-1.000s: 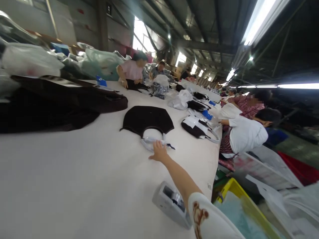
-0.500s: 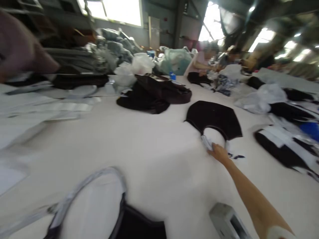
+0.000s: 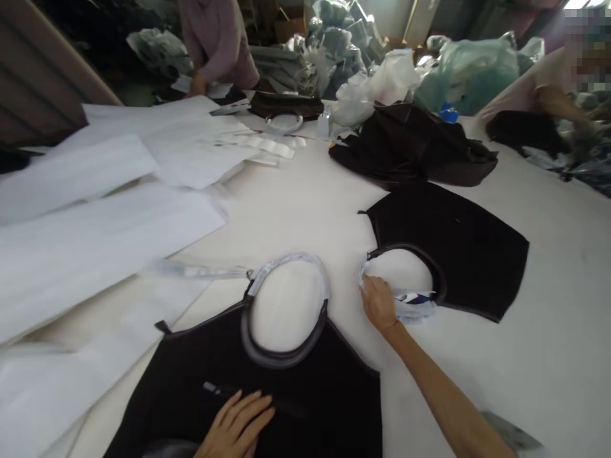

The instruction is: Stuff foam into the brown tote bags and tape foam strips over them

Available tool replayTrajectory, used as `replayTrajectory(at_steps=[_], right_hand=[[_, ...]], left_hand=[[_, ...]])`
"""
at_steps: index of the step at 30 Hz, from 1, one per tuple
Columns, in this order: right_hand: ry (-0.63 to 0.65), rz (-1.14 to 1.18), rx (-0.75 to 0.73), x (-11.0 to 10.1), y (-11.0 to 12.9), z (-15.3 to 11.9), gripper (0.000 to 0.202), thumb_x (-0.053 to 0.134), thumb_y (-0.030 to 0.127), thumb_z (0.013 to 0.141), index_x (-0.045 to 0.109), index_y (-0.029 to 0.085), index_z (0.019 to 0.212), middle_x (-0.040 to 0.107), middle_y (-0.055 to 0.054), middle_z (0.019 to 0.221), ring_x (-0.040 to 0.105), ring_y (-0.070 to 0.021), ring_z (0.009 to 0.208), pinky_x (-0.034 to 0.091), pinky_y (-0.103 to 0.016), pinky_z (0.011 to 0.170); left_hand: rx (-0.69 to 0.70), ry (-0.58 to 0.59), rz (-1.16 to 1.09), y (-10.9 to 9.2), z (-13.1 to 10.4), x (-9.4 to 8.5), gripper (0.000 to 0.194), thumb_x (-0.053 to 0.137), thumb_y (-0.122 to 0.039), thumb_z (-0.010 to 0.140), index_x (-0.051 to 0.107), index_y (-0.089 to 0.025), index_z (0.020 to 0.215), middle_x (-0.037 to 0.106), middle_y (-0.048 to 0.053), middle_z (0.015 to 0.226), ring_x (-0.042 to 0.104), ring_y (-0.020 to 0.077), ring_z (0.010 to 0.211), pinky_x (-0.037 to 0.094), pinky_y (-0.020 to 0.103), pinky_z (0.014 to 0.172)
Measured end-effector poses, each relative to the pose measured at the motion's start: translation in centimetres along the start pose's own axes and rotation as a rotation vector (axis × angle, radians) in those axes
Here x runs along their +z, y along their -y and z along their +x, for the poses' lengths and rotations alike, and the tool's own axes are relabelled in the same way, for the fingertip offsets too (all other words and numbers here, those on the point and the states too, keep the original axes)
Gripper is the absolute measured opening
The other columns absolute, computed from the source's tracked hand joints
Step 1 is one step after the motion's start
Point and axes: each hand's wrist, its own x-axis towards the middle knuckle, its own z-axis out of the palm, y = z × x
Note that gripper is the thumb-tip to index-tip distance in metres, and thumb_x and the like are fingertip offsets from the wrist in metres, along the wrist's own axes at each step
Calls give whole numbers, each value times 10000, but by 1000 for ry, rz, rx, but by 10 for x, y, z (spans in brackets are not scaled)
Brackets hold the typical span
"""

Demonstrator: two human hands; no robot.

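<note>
A black bag (image 3: 305, 407) with a round handle, partly wrapped in clear plastic, lies flat at the front of the white table. My left hand (image 3: 238, 423) rests on it with fingers spread, just below a small dark strip with a pale tip. To the right lies a second black bag (image 3: 468, 248), its round handle toward me. My right hand (image 3: 379, 302) is closed round the wrapped part of that handle (image 3: 363, 267). A crumpled clear wrapper with a dark blue pattern (image 3: 415, 305) hangs beside my right hand.
White sheets (image 3: 95, 235) cover the table's left side. Dark bags (image 3: 415, 143) are heaped at the back, near plastic bundles (image 3: 468, 70) and a blue object (image 3: 449, 113). One person in pink (image 3: 219, 44) stands behind; another person's arm shows at right. A grey object (image 3: 510, 432) lies beneath my right forearm.
The view has swung left and down. My left hand has come into view, on the front bag. The second bag's handle now points left, with my right hand still at it.
</note>
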Motion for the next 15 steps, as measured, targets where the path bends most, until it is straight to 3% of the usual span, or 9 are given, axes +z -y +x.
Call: replayTrajectory(at_steps=[2, 4, 7, 9, 12, 15], right_hand=[[57, 17, -120, -5, 10, -4, 393, 324, 226, 1021, 619, 116, 1256, 633, -124, 928, 524, -257, 883, 388, -369, 796], [119, 9, -161, -14, 2, -3, 399, 323, 231, 1024, 639, 115, 1239, 641, -124, 918, 535, -257, 880, 388, -368, 791], [188, -35, -100, -32, -16, 3, 378, 399, 263, 1006, 634, 88, 1244, 658, -149, 932, 560, -281, 920, 409, -406, 858], [154, -52, -28, -44, -14, -3, 417, 454, 293, 987, 567, 76, 1325, 663, -184, 1062, 559, -317, 1046, 379, -498, 990], [-7, 46, 44, -60, 14, -46, 524, 453, 353, 988, 420, 112, 1452, 564, -209, 1353, 454, -339, 1300, 258, -599, 1126], [-85, 279, 175, -64, 52, -117, 562, 423, 457, 989, 421, 126, 1444, 512, -206, 1423, 430, -304, 1354, 338, -524, 1131]], left_hand=[[-40, 10, -54, -7, 3, -5, 623, 475, -80, 851, 527, -327, 1420, 643, -14, 1351, 556, 172, 1290, 295, 387, 1238], [-70, 9, -102, -13, 5, -5, 590, 463, -66, 862, 543, -297, 1399, 635, 6, 1354, 524, 178, 1319, 257, 413, 1251], [-88, 18, -168, -16, 6, -2, 569, 453, -61, 866, 549, -274, 1384, 628, 24, 1350, 503, 186, 1329, 254, 435, 1246], [-91, 15, -201, -17, 7, 0, 555, 446, -70, 866, 553, -264, 1376, 626, 35, 1344, 503, 194, 1320, 266, 449, 1235], [-97, -3, -227, -17, 11, 2, 527, 436, -84, 872, 562, -245, 1358, 628, 48, 1330, 504, 204, 1307, 278, 461, 1221], [-106, -37, -246, -19, 15, 1, 495, 423, -79, 883, 577, -229, 1329, 634, 54, 1314, 504, 205, 1298, 278, 462, 1211]])
